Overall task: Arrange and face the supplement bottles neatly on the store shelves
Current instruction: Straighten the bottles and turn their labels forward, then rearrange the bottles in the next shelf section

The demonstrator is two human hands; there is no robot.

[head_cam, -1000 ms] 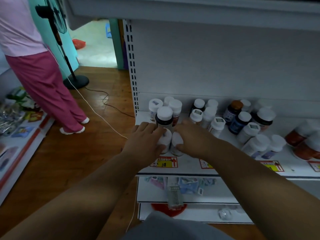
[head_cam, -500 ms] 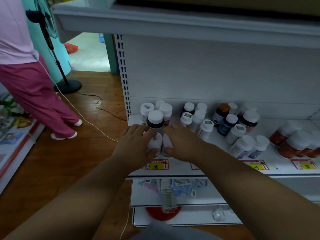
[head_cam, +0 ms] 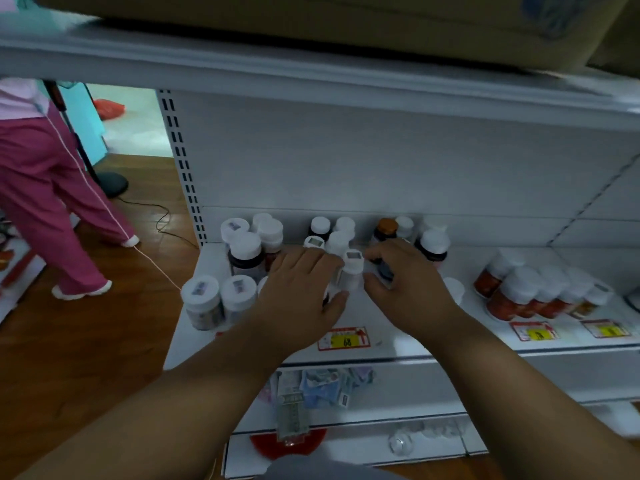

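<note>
2 bare forearms reach in from the bottom of the view, and both hands work the middle of the shelf (head_cam: 398, 344) just behind the yellow price tag (head_cam: 344, 338). The left hand (head_cam: 300, 289) lies palm down with fingers spread and curled over small bottles that it mostly hides, so I cannot tell whether it grips any of them or only steadies them. The right hand (head_cam: 403, 282) cups a dark bottle (head_cam: 383, 270) from the side, fingers bent around it, though the palm hides whether the hold is firm. Between the 2 hands stands a small white bottle (head_cam: 352, 270), upright, cap tag up, touching or nearly touching both; my judgement is that the hands are herding this cluster into a tight row. Just left, 2 white-capped jars (head_cam: 216, 299) stand side by side at the shelf's front edge, apparently already faced forward. Further right, a tilted row of red-bodied bottles (head_cam: 533, 292) leans together, likely awaiting straightening. Behind the hands, taller dark and white bottles (head_cam: 252, 244) crowd loosely against the back panel. Beyond the shelf's left end, a person in pink trousers (head_cam: 45, 188) stands on the wooden floor.
</note>
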